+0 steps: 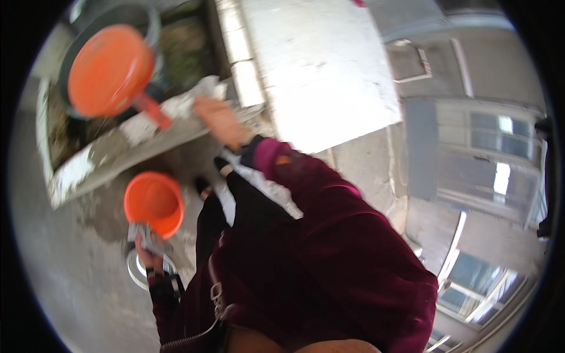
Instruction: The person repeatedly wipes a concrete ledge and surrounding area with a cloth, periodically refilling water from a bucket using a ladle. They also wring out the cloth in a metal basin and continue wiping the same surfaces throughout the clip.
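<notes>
My left hand (pixel 148 254) is closed around a crumpled grey cloth (pixel 148 233), at the near rim of an orange bucket (pixel 154 197). Up by the low ledge is my right hand (pixel 220 123), smeared by motion. Nothing shows in it, but its fingers are too blurred to read. To its left an orange dipper (pixel 109 70) lies over a large dark tub (pixel 154 29), its handle (pixel 154 112) pointing toward the ledge. The dipper is apart from my right hand.
A chipped white and grey ledge (pixel 138 126) borders the tub. A pale round basin (pixel 138 272) stands on the concrete floor (pixel 94 276), partly hidden by my left hand. At the upper middle is a broad white panel (pixel 323 76). Windows (pixel 477 288) line the wall at right.
</notes>
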A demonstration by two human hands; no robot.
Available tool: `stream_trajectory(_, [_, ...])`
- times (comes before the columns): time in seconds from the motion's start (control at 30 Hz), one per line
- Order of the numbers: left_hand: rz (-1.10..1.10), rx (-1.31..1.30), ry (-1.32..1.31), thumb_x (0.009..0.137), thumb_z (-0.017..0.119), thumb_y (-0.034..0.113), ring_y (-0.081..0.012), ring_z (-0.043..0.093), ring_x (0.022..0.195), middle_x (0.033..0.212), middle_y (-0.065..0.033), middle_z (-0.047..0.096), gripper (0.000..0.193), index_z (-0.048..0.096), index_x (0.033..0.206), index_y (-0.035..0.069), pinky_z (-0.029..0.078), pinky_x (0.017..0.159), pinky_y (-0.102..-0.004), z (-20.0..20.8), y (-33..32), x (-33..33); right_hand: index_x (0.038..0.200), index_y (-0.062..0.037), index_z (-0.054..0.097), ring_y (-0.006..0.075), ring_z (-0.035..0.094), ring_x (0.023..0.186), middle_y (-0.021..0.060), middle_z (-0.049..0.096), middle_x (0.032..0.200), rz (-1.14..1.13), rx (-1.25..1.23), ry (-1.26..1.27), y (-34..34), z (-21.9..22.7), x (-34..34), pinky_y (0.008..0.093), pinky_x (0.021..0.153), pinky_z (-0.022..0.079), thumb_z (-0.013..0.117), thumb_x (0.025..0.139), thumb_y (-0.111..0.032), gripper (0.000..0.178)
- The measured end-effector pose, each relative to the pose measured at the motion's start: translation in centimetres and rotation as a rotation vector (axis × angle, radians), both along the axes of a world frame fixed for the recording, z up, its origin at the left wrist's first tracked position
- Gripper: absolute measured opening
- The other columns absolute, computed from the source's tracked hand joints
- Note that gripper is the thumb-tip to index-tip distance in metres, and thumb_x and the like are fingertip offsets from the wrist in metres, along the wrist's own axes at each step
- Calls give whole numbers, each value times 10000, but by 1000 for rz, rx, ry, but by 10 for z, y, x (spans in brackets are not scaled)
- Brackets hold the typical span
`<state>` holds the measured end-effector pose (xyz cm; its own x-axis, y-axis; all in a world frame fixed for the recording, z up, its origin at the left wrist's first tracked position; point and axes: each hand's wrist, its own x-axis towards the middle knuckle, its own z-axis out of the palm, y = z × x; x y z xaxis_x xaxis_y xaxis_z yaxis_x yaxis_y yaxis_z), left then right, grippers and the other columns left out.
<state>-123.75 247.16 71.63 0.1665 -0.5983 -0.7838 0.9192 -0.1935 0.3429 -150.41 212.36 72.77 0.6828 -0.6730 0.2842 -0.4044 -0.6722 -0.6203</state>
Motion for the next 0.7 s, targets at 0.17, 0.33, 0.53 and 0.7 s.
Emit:
stream_trajectory(0.17, [82,15,-75,862,551,333,-161,540,622,727,-2,574,220,571,914,121,450,568,-305,-5,7,11,1170,-42,517,361,496,1129,176,540,1207,-37,-136,127,20,0,-25,443,950,375,477,774,10,401])
stream_trajectory(0.33, [177,88,-144,845,565,263,-224,604,832,965,-60,636,321,548,1101,70,487,761,-355,-10,39,12,1066,-63,549,312,513,1137,132,566,1199,-47,-224,34,7,-7,32,422,930,402,521,789,-13,283])
stream_trajectory(0.53, [154,45,-155,844,564,264,-226,606,847,981,-63,636,322,553,1103,73,488,776,-354,-2,42,7,1068,-86,548,271,523,1132,97,576,1198,-72,-251,222,4,4,4,380,922,401,494,790,-23,290])
stream_trajectory(0.7, [164,43,-167,840,564,259,-228,609,847,980,-61,639,334,553,1116,71,490,783,-354,0,47,9,1037,-81,544,282,523,1132,126,575,1190,-192,-273,307,19,15,-48,388,931,397,486,772,1,282])
